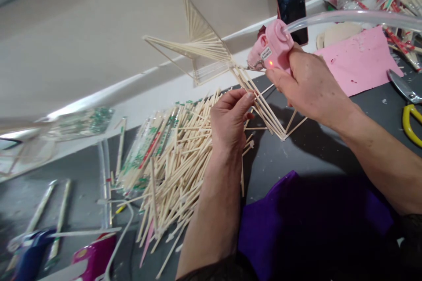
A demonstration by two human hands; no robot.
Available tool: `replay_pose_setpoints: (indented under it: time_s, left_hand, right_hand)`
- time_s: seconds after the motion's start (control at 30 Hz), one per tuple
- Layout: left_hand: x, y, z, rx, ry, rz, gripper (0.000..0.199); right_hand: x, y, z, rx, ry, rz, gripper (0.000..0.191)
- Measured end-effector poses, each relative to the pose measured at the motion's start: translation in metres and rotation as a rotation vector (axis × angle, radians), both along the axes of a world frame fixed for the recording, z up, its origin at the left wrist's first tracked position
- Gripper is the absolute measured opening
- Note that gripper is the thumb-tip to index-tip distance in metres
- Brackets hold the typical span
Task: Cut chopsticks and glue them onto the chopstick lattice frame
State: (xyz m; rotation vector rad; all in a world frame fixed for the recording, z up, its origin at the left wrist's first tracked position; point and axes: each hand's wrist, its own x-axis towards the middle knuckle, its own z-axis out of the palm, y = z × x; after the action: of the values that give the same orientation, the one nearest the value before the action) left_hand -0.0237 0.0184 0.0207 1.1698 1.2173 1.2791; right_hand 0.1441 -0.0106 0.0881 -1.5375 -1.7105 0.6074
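A fan-shaped structure of thin wooden sticks [204, 48] stands at the upper middle, with more sticks running down to a corner on the grey table. My left hand [231, 116] pinches a stick beside the lower part of this structure, its thumb and fingertips together. In my right hand [306, 81] is a pink glue gun [278, 44] with a glowing orange light. The gun's nozzle points left, close to the joint where the sticks meet; whether it touches is unclear. A clear glue stick arcs out of the gun's back to the right.
Loose sticks [184, 167] are heaped left of my left forearm, beside wrapped packs [148, 145]. A phone [292, 0] leans behind the gun. Pink foam [359, 61] and yellow-handled scissors [410, 109] lie right. Purple cloth [273, 228] is in front; a magenta object [95, 257] sits lower left.
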Motion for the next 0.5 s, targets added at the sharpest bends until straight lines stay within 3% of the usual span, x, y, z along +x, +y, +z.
replay_pose_setpoints:
  time_s: [0.5]
  left_hand:
    - [-0.0008, 0.0, -0.001, -0.001, -0.009, -0.007, 0.017]
  right_hand:
    - [-0.002, -0.0007, -0.0001, 0.0, 0.005, -0.004, 0.017]
